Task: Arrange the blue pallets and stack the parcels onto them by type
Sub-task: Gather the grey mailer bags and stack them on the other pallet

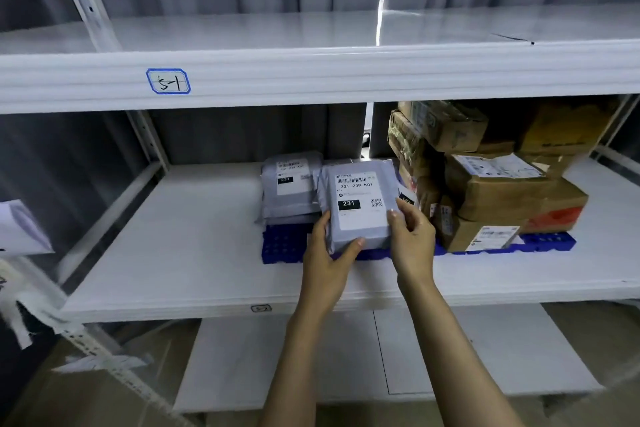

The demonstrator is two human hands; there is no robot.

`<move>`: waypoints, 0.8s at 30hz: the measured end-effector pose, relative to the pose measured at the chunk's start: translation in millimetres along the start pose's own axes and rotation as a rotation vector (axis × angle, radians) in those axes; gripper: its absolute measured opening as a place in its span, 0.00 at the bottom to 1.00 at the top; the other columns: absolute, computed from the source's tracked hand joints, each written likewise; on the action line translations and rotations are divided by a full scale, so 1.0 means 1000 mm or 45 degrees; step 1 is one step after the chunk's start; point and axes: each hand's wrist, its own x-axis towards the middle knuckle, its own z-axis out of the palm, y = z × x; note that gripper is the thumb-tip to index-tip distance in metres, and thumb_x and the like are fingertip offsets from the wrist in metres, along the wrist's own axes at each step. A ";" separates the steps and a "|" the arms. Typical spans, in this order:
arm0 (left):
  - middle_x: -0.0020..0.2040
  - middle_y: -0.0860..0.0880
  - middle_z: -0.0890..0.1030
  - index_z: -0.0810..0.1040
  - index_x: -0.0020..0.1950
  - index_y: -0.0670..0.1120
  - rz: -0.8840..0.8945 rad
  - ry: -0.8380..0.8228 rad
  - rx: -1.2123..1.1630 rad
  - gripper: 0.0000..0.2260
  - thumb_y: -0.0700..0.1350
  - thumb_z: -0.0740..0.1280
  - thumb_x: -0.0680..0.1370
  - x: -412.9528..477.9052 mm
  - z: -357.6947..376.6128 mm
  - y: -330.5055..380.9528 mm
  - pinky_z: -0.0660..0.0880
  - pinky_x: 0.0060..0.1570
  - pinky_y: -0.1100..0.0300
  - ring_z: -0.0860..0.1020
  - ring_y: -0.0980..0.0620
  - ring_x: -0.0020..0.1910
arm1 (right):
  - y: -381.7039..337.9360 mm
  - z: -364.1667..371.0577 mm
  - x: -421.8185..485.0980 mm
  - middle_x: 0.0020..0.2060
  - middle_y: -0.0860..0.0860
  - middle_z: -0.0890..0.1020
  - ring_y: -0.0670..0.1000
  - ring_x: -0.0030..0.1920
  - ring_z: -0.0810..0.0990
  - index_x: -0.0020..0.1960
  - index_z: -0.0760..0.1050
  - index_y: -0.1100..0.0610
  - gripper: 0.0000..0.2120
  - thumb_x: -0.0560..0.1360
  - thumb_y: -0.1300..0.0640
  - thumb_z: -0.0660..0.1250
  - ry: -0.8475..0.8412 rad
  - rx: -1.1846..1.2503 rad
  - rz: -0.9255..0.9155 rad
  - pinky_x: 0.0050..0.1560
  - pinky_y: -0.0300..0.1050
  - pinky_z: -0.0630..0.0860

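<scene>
Two forearms seen, bare from wrist to lower frame edge; no sleeve, glove, watch or ring shown. Left hand (327, 255) and right hand (412, 241) uncovered, both seen just in front of blue pallet (284, 248). Fingernails kept short, unpainted. Nothing worn on wrists.

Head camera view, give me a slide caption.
Both hands set a grey mailer onto the blue pallet.
</scene>
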 end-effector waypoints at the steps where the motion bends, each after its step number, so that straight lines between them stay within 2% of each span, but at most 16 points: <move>1: 0.68 0.53 0.71 0.64 0.74 0.55 -0.008 0.025 -0.005 0.30 0.46 0.72 0.75 0.003 0.005 0.000 0.77 0.60 0.54 0.72 0.56 0.64 | 0.001 -0.002 0.005 0.59 0.50 0.79 0.48 0.57 0.78 0.66 0.73 0.54 0.15 0.79 0.57 0.62 -0.022 -0.007 -0.004 0.55 0.48 0.79; 4: 0.65 0.53 0.71 0.65 0.72 0.53 -0.010 0.091 -0.064 0.27 0.41 0.71 0.76 0.009 0.018 0.004 0.79 0.54 0.61 0.75 0.60 0.57 | 0.004 -0.007 0.017 0.59 0.47 0.77 0.48 0.58 0.77 0.68 0.71 0.53 0.17 0.80 0.58 0.62 -0.084 -0.024 -0.007 0.54 0.46 0.79; 7: 0.65 0.51 0.72 0.66 0.71 0.53 -0.026 0.162 -0.103 0.27 0.40 0.71 0.75 0.017 0.028 0.005 0.80 0.54 0.54 0.76 0.57 0.56 | 0.006 -0.011 0.027 0.58 0.46 0.76 0.47 0.57 0.76 0.68 0.71 0.53 0.18 0.79 0.60 0.62 -0.156 -0.081 -0.021 0.54 0.45 0.79; 8: 0.64 0.51 0.72 0.67 0.71 0.53 -0.029 0.183 -0.105 0.26 0.40 0.70 0.75 0.019 0.030 0.005 0.80 0.54 0.54 0.76 0.57 0.56 | 0.007 -0.012 0.030 0.58 0.46 0.75 0.47 0.57 0.76 0.69 0.71 0.53 0.18 0.79 0.60 0.63 -0.180 -0.106 -0.022 0.53 0.44 0.79; 11: 0.61 0.53 0.73 0.66 0.72 0.51 -0.038 0.220 -0.114 0.26 0.39 0.69 0.76 0.027 0.034 0.006 0.80 0.47 0.63 0.77 0.57 0.53 | 0.009 -0.014 0.038 0.57 0.45 0.73 0.46 0.56 0.74 0.70 0.69 0.53 0.20 0.79 0.61 0.64 -0.223 -0.150 -0.011 0.46 0.36 0.77; 13: 0.61 0.53 0.74 0.67 0.72 0.51 -0.053 0.239 -0.112 0.25 0.39 0.68 0.77 0.035 0.036 0.005 0.80 0.44 0.66 0.78 0.53 0.54 | 0.011 -0.014 0.046 0.58 0.47 0.73 0.46 0.55 0.74 0.71 0.69 0.53 0.21 0.79 0.60 0.64 -0.241 -0.167 -0.006 0.44 0.35 0.77; 15: 0.62 0.52 0.74 0.67 0.72 0.51 -0.061 0.261 -0.089 0.24 0.40 0.68 0.77 0.042 0.038 0.003 0.80 0.46 0.64 0.78 0.48 0.57 | 0.011 -0.014 0.051 0.62 0.50 0.75 0.47 0.55 0.75 0.71 0.69 0.53 0.22 0.78 0.60 0.64 -0.238 -0.173 -0.013 0.48 0.41 0.79; 17: 0.64 0.51 0.74 0.67 0.72 0.51 -0.053 0.262 -0.061 0.24 0.41 0.67 0.78 0.049 0.040 0.001 0.80 0.53 0.57 0.77 0.47 0.60 | 0.011 -0.013 0.057 0.65 0.52 0.75 0.48 0.57 0.75 0.71 0.70 0.54 0.21 0.78 0.59 0.65 -0.212 -0.196 -0.032 0.55 0.48 0.79; 19: 0.64 0.51 0.74 0.68 0.71 0.51 -0.049 0.273 -0.025 0.22 0.41 0.67 0.78 0.059 0.043 -0.002 0.78 0.57 0.54 0.76 0.48 0.61 | 0.014 -0.011 0.065 0.65 0.53 0.75 0.49 0.59 0.75 0.70 0.71 0.55 0.21 0.78 0.59 0.66 -0.176 -0.209 -0.061 0.60 0.50 0.77; 21: 0.65 0.49 0.75 0.69 0.71 0.49 -0.033 0.301 0.027 0.21 0.42 0.67 0.78 0.069 0.045 -0.005 0.77 0.56 0.64 0.75 0.53 0.61 | 0.016 -0.007 0.072 0.65 0.53 0.76 0.50 0.62 0.75 0.69 0.71 0.56 0.21 0.77 0.58 0.67 -0.142 -0.213 -0.071 0.62 0.51 0.76; 23: 0.65 0.48 0.76 0.71 0.69 0.46 0.007 0.330 0.123 0.19 0.42 0.67 0.78 0.079 0.045 -0.008 0.72 0.46 0.78 0.74 0.58 0.58 | 0.019 -0.002 0.079 0.65 0.54 0.76 0.51 0.64 0.75 0.69 0.72 0.57 0.20 0.77 0.59 0.67 -0.121 -0.219 -0.075 0.63 0.48 0.75; 24: 0.64 0.47 0.77 0.72 0.68 0.45 0.027 0.349 0.175 0.18 0.42 0.68 0.78 0.084 0.045 -0.010 0.70 0.44 0.81 0.74 0.58 0.58 | 0.019 0.001 0.082 0.65 0.54 0.76 0.51 0.64 0.75 0.69 0.72 0.58 0.20 0.77 0.59 0.67 -0.112 -0.223 -0.081 0.62 0.46 0.75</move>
